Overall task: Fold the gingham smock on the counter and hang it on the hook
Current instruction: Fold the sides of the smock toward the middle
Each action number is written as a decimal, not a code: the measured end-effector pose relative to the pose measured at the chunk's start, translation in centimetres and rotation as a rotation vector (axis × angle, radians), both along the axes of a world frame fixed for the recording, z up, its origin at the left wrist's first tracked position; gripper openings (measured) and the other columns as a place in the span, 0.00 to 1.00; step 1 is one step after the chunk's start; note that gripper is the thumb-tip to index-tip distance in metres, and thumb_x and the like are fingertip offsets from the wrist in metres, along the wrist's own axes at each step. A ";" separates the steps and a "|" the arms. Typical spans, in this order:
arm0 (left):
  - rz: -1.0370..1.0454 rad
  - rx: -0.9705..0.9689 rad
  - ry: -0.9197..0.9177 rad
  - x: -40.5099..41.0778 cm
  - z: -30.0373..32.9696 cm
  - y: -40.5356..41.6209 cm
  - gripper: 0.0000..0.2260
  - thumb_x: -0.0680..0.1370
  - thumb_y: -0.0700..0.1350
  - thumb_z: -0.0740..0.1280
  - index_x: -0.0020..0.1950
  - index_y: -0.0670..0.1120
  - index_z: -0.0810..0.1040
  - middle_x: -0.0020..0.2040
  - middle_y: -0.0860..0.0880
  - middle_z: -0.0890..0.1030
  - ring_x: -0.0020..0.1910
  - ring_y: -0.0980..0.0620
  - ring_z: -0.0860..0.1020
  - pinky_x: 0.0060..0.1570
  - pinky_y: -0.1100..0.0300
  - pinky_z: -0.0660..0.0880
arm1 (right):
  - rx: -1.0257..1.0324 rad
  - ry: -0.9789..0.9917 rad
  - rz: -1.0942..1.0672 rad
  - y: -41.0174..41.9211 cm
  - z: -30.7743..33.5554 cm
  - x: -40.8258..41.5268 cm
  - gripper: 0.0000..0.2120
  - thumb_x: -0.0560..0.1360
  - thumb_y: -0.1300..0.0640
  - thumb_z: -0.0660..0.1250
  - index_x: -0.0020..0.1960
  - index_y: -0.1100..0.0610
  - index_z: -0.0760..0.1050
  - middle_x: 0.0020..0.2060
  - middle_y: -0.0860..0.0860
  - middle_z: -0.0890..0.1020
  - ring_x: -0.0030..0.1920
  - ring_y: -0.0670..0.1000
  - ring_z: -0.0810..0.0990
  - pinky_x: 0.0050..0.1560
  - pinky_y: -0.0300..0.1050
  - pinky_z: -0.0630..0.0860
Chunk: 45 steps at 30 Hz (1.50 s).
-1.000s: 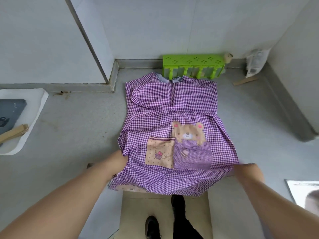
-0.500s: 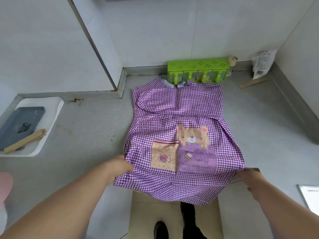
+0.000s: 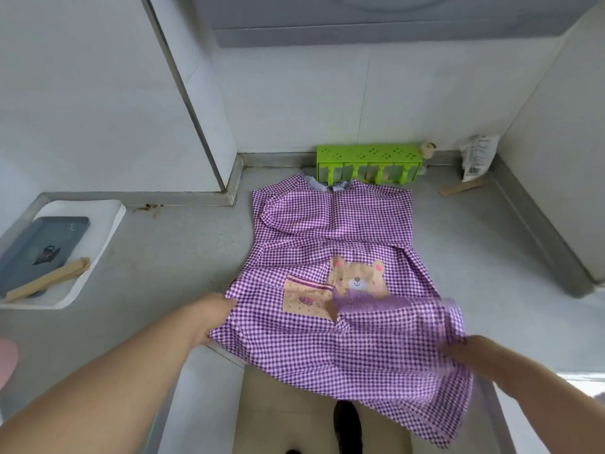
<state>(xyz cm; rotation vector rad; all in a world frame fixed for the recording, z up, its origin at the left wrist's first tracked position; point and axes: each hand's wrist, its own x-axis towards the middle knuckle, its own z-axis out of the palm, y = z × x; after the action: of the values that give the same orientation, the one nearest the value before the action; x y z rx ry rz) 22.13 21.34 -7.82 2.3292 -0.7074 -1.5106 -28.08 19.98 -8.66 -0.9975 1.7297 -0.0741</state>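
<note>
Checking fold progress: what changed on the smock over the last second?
The right hand has lifted the smock's right hem corner off the counter and begun swinging it inward over the pocket area; that fabric is motion-blurred. The left hand still holds the left hem edge. Upper smock, green rack and tray unchanged.

Purple gingham smock (image 3: 330,231) lies spread on the grey counter (image 3: 170,263), collar by the green rack (image 3: 368,162). Left hand (image 3: 209,317) grips the near-left hem, while the right hand (image 3: 465,352) holds the right hem lifted, cloth blurred over the bear patch (image 3: 357,278).
</note>
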 end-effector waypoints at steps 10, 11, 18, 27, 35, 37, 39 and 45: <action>0.082 -0.067 0.329 -2.1 4.0 -0.3 0.26 0.79 0.63 0.72 0.71 0.49 0.80 0.62 0.43 0.86 0.60 0.39 0.85 0.63 0.38 0.80 | 0.012 -0.356 -0.236 0.4 5.6 2.5 0.23 0.76 0.43 0.73 0.62 0.58 0.80 0.55 0.55 0.87 0.57 0.59 0.84 0.64 0.60 0.78; 0.032 -0.032 0.325 -2.3 4.5 0.3 0.23 0.79 0.56 0.74 0.71 0.47 0.79 0.60 0.42 0.87 0.59 0.38 0.86 0.64 0.38 0.80 | 0.048 -0.277 -0.158 0.8 5.7 2.6 0.29 0.71 0.44 0.78 0.65 0.59 0.78 0.57 0.55 0.86 0.57 0.59 0.84 0.68 0.61 0.76; -0.002 -0.112 0.295 -2.5 5.0 0.8 0.16 0.85 0.46 0.68 0.69 0.38 0.78 0.57 0.39 0.87 0.55 0.36 0.87 0.60 0.38 0.82 | -0.049 -0.379 -0.492 0.4 8.6 5.8 0.17 0.85 0.52 0.62 0.57 0.66 0.80 0.48 0.62 0.87 0.46 0.60 0.84 0.44 0.53 0.79; 0.012 -0.205 0.129 -3.1 6.1 0.5 0.23 0.85 0.52 0.67 0.75 0.40 0.72 0.64 0.40 0.83 0.58 0.40 0.84 0.62 0.42 0.81 | 0.009 -0.358 -0.526 1.4 8.5 7.0 0.14 0.84 0.54 0.66 0.60 0.65 0.79 0.47 0.60 0.88 0.48 0.59 0.85 0.46 0.51 0.82; 0.072 -0.469 0.323 -4.2 10.3 1.0 0.21 0.87 0.39 0.61 0.77 0.55 0.74 0.71 0.45 0.80 0.61 0.44 0.84 0.56 0.45 0.83 | -0.317 -0.181 -0.486 1.6 10.1 9.2 0.28 0.81 0.61 0.69 0.78 0.51 0.63 0.49 0.57 0.83 0.44 0.57 0.86 0.42 0.54 0.86; 0.043 -0.428 0.471 -4.4 11.2 1.3 0.19 0.86 0.34 0.56 0.63 0.45 0.86 0.65 0.41 0.84 0.56 0.43 0.85 0.50 0.48 0.85 | -0.368 -0.190 -0.420 1.6 10.5 9.7 0.17 0.83 0.62 0.63 0.70 0.50 0.74 0.47 0.57 0.86 0.42 0.55 0.88 0.41 0.53 0.86; 0.037 -0.385 0.569 -4.5 11.5 1.2 0.22 0.82 0.29 0.53 0.59 0.39 0.87 0.64 0.37 0.83 0.54 0.42 0.85 0.43 0.51 0.85 | -0.320 -0.278 -0.363 1.9 10.9 9.7 0.16 0.84 0.66 0.57 0.57 0.56 0.83 0.46 0.57 0.88 0.39 0.52 0.88 0.41 0.49 0.83; -0.517 -0.460 0.127 -4.5 11.0 0.3 0.23 0.81 0.30 0.65 0.59 0.57 0.87 0.62 0.55 0.83 0.59 0.50 0.83 0.61 0.50 0.83 | -0.508 -0.226 -0.021 2.1 10.9 9.6 0.27 0.75 0.79 0.61 0.58 0.50 0.81 0.53 0.53 0.85 0.47 0.48 0.87 0.48 0.47 0.85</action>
<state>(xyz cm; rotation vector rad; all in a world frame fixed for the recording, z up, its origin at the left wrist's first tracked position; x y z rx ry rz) 17.64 21.67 3.14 1.7683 -1.5220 -1.4591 -18.50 22.05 2.21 -1.2804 1.5416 -0.6417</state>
